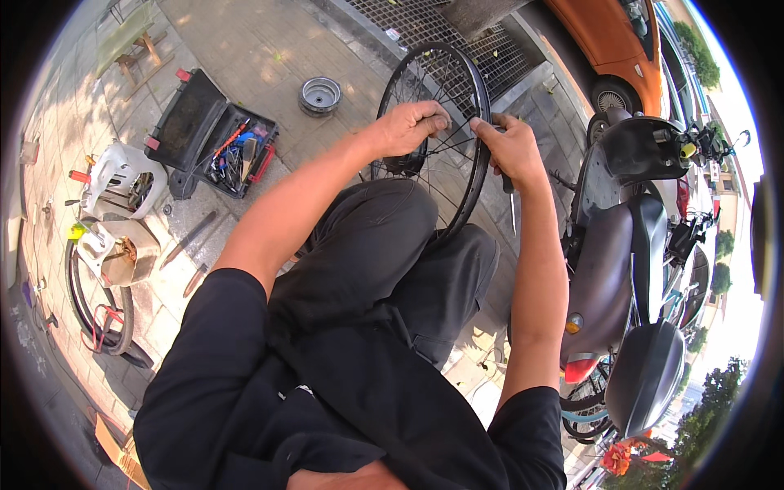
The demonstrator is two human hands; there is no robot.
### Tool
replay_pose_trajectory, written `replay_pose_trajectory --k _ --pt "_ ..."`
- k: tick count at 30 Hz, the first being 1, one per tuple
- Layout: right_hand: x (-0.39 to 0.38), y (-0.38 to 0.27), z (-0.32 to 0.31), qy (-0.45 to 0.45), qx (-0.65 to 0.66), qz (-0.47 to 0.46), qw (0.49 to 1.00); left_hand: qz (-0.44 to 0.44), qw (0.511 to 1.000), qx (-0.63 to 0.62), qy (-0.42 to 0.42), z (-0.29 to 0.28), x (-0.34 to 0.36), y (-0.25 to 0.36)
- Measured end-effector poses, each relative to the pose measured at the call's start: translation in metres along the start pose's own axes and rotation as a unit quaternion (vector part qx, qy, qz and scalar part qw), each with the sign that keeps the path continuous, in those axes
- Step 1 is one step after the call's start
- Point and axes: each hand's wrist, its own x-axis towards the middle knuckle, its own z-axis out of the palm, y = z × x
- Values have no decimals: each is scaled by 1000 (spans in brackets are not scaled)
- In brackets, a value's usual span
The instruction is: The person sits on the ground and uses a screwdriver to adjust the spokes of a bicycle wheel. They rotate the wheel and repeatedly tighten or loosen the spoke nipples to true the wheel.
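A spoked wheel with a black rim (482, 94) stands upright between my knees. My left hand (415, 129) is over the spokes on its left side, thumb and fingers pinched together; whatever is between them is too small to make out. At the right side of the rim, my right hand (514, 149) rests its thumb against the black edge. Its curled fingers hold a screwdriver-like tool (509, 184), whose dark handle and thin metal shaft point down toward me. The wheel's dark hub (406, 163) shows partly below my left wrist.
An open black toolbox (253, 135) full of hand tools lies left, near a round metal rim (319, 96). White plastic stool (122, 175), square tub (135, 253) and tyres (122, 327) stand farther left. A parked scooter (608, 237) flanks my right; an orange car (604, 41) is beyond.
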Motion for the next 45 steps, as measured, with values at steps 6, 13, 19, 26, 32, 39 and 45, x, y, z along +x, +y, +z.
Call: replay_pose_trajectory --k 6,13,19,26,32,39,45 --pt "13 35 -15 -51 172 68 981 -175 966 -165 90 20 -9 17" --pt "18 72 -22 -72 335 121 932 -287 897 -334 40 51 -8 15" --pt "21 71 -21 -70 311 106 942 -332 789 -481 189 67 22 11" --pt "17 76 -21 -53 318 113 940 -347 739 -543 197 79 12 20" --pt "19 77 -20 -60 315 108 941 -340 812 -446 160 76 15 12" --pt "17 73 -10 -91 332 88 935 -269 846 -392 243 95 33 -5" --pt "18 83 -6 -75 425 93 897 -262 851 -409 201 98 50 39"
